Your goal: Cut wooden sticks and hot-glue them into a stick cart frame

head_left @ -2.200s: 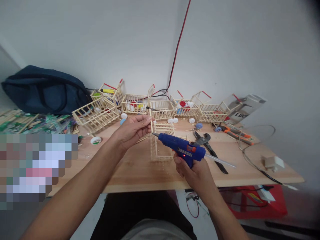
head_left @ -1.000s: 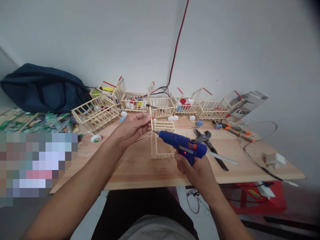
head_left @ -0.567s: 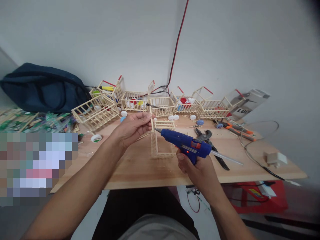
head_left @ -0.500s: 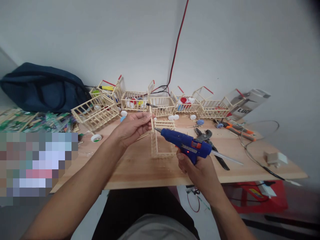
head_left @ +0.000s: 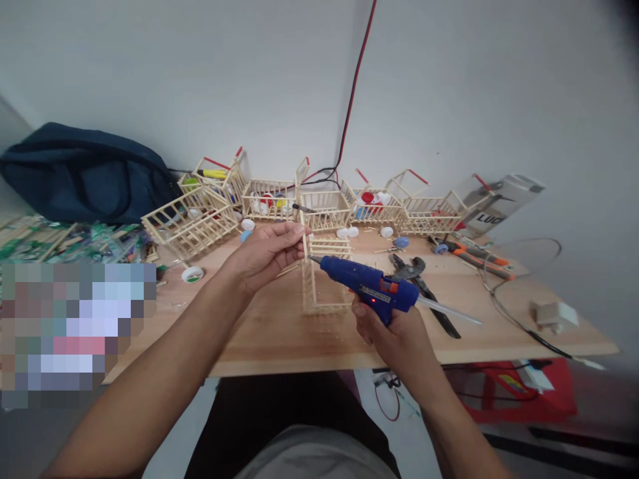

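Note:
My left hand [head_left: 269, 256] pinches a thin wooden stick [head_left: 306, 247] between thumb and fingers, holding it upright above the table. My right hand [head_left: 397, 342] is wrapped round the grip of a blue hot glue gun [head_left: 369, 283], whose small red light is lit. The gun's nozzle meets the lower end of the stick, or comes very close to it. A clear glue stick [head_left: 449, 310] juts from the gun's back. Below and behind the nozzle lies an open rectangular frame of wooden sticks [head_left: 329, 308], partly hidden by the gun.
Several small stick-built carts [head_left: 324, 211] with red handles line the wall, some holding bottle caps. Black pliers [head_left: 434, 306] and orange-handled pliers [head_left: 482, 259] lie right. A dark blue bag [head_left: 90, 176], plastic-wrapped sticks [head_left: 84, 243] and a power cable [head_left: 519, 326] are also on the table [head_left: 239, 356].
The back end of the glue gun has shifted slightly left, with its nozzle still by the stick. My left hand keeps the same pinch on the stick.

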The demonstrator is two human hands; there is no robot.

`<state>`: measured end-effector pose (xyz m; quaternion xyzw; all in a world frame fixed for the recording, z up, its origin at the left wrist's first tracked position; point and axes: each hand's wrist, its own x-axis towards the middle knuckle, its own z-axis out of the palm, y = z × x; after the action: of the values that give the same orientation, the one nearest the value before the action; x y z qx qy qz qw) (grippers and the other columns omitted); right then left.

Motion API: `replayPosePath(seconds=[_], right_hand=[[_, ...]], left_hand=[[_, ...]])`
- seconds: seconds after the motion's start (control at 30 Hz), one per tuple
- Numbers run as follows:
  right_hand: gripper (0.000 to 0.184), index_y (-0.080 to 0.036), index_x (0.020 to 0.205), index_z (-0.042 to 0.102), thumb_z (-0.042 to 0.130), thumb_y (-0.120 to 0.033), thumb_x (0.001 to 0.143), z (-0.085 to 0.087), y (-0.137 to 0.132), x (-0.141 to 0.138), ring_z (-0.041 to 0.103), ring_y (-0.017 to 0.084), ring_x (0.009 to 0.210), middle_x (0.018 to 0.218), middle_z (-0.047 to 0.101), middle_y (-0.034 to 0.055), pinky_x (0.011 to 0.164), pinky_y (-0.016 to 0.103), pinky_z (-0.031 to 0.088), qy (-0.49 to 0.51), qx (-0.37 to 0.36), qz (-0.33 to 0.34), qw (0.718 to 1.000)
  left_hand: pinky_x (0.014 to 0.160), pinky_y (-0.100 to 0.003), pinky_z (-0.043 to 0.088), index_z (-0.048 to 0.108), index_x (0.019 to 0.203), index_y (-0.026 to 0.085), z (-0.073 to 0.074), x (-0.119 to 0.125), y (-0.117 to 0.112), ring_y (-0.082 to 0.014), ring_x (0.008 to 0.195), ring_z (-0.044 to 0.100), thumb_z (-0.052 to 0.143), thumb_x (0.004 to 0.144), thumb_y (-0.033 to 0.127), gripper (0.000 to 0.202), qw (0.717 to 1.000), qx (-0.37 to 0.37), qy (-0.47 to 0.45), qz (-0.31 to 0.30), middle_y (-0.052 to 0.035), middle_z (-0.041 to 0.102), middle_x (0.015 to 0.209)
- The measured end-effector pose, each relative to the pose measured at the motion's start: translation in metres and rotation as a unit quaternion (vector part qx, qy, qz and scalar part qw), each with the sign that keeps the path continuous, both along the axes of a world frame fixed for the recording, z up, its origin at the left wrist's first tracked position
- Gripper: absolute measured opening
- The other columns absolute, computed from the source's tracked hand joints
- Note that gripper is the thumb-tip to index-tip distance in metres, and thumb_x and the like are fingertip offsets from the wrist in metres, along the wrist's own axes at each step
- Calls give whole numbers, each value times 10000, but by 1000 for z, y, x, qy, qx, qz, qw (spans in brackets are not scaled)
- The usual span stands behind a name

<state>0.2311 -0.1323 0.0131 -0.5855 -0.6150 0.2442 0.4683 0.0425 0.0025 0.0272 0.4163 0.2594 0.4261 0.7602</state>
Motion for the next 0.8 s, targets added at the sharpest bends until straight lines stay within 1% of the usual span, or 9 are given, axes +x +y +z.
replayPosePath(seconds=[0.13,0.23,0.4,0.6,0.8], right_hand=[[242,-191,732,599,574,-398,856,1,-1,1,558,164,563,497,502,-17,515,255,448,-16,-8,-4,1000],[249,-186,765,636,578,-411,854,1,-2,1,574,177,579,501,521,-8,518,259,455,-22,-9,-9,1000],[254,-188,758,636,584,-419,850,1,-2,1,588,191,604,506,524,-1,536,268,465,-22,-5,-7,1000],[265,-189,768,608,584,-436,861,-4,-2,2,532,158,543,513,499,-16,494,253,423,3,-8,6,1000],[242,-190,790,592,593,-423,855,-11,-3,4,481,127,501,537,481,-29,473,243,388,39,-22,6,999]], left_hand=[[626,-154,527,715,805,67,2,0,0,-70,622,617,747,786,150,91,1000,-7,2,4,-56,693,722],[607,-158,521,709,790,66,2,1,0,-71,603,609,750,779,141,86,1000,-10,-4,7,-50,685,702],[632,-170,531,709,791,68,0,1,1,-75,620,617,753,775,142,87,1000,-8,-7,6,-48,689,724],[614,-146,521,708,796,74,0,1,1,-60,606,606,753,780,140,82,1000,-8,-10,-1,-33,678,700],[624,-150,531,704,838,53,-2,3,1,-65,614,611,714,800,101,62,999,-31,-21,-2,-43,669,718]])
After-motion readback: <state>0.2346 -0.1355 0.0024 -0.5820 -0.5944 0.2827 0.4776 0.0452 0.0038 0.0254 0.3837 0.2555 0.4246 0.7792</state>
